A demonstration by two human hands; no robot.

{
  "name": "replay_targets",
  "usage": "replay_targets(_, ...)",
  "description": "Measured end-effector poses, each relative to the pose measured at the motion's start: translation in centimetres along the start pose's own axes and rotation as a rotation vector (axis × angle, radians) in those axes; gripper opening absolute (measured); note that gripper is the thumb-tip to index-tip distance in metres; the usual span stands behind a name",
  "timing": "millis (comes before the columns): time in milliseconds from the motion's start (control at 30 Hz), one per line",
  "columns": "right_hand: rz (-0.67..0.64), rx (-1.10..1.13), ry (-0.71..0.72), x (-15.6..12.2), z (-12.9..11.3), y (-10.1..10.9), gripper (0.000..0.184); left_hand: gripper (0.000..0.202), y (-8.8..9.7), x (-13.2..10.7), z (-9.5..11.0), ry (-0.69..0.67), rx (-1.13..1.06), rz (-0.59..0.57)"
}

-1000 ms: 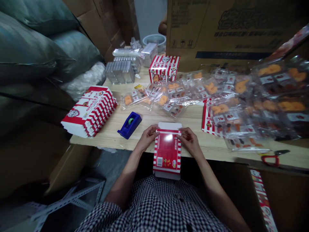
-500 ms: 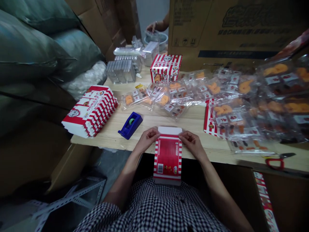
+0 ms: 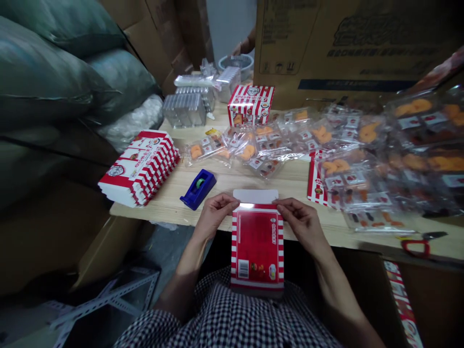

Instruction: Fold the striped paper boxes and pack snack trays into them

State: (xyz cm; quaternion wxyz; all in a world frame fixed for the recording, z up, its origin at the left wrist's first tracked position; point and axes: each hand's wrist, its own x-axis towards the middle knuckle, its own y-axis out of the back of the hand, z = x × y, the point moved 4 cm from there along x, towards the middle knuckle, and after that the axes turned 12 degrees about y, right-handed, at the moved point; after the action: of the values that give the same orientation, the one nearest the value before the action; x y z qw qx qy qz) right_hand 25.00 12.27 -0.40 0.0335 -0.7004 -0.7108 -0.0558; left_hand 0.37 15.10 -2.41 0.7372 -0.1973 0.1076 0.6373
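Note:
A red carton with white-striped edges and a barcode [image 3: 257, 246] leans between the table's front edge and my lap. Its white end flap [image 3: 255, 195] points away from me. My left hand [image 3: 216, 212] pinches the carton's upper left corner between thumb and fingers. At the upper right corner, my right hand [image 3: 299, 220] grips it the same way. Beyond my left hand lies a blue tape dispenser [image 3: 198, 189] with a green roll. The inside of the carton is hidden from me.
Flat striped cartons [image 3: 139, 166] are stacked at the left. A finished-looking striped box [image 3: 251, 105] stands behind clear packs of toy food [image 3: 248, 150]. Red-handled scissors [image 3: 416, 245] lie at the right edge. Another person's hand [image 3: 243, 47] is near a basin [image 3: 236, 62].
The carton appears larger and wider, raised closer to me, with both hands still on its upper corners and spread farther apart. The other person's hand has drawn back from the basin.

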Motion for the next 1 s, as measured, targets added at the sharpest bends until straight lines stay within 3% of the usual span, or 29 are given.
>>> replay_targets(67, -0.033, 0.001, -0.022, 0.0, 0.2, 0.1, 0.021, 0.023, -0.2, -0.3, 0.2, -0.003, 0.034, -0.019)
replay_targets(167, -0.058, 0.067, -0.105, -1.0, 1.9, -0.2, 0.023, 0.025, -0.2, -0.7, -1.1, 0.028, 0.071, -0.069)
replay_targets(300, 0.057, 0.147, -0.134, -2.5, 3.9, -0.8, 0.025, 0.023, 0.2, -0.5, -3.3, 0.008, 0.081, -0.052)
replay_targets(433, 0.126, 0.152, -0.116, -2.6, 4.5, -1.2, 0.028, 0.025, 0.0, 0.6, -4.2, 0.042, -0.011, -0.003)
replay_targets(567, 0.201, 0.187, -0.092, -2.3, 4.4, -1.1, 0.043, 0.047, -0.2, 1.3, -4.0, 0.053, -0.14, -0.006)
replay_targets(700, 0.282, 0.184, -0.121, -2.4, 4.2, -0.8, 0.065, 0.062, -0.4, 1.1, -3.4, 0.081, -0.101, -0.046)
replay_targets(867, 0.207, 0.099, -0.169, -1.6, 4.5, -0.4, 0.039, 0.064, -0.4, 0.6, -2.5, 0.086, -0.084, -0.041)
replay_targets(1000, 0.122, 0.015, -0.146, -0.6, 4.9, 0.4, 0.042, 0.067, -0.7, 0.4, -2.0, 0.076, -0.058, -0.058)
